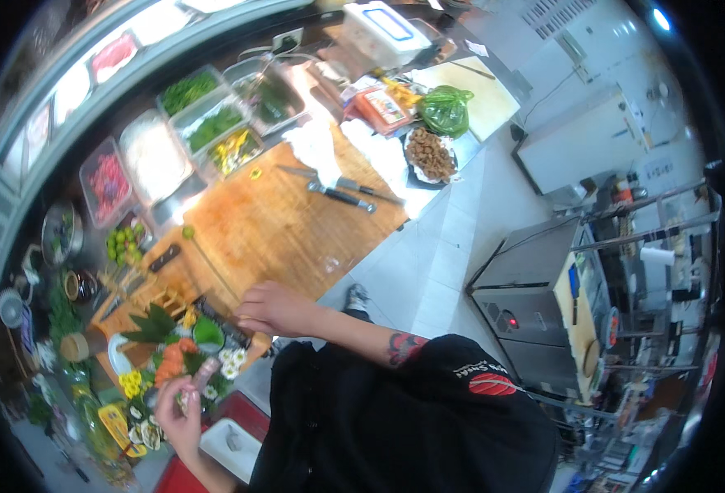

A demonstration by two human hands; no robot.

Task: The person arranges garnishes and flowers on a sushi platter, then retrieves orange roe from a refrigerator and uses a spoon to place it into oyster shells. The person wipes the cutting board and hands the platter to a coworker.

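Observation:
At the lower left, my left hand (180, 410) has its fingers on a pale pink piece of food (206, 372) over a decorated platter. Orange slices (174, 359), yellow flowers (131, 383), white flowers (233, 362) and dark green leaves (156, 325) lie close to that hand. My right hand (276, 310) is over the near edge of the wooden cutting board (276, 234), its fingers bent; whether it holds anything cannot be seen. A green leaf or cup (207, 333) stands between the two hands.
Knives (338, 180) and a black-handled tool (341, 196) lie on the board's far right part. A dark-handled knife (165, 259) lies at left. Behind stand tubs of greens (211, 128) and flowers (234, 148), limes (123, 244), and a bowl of brown food (429, 155).

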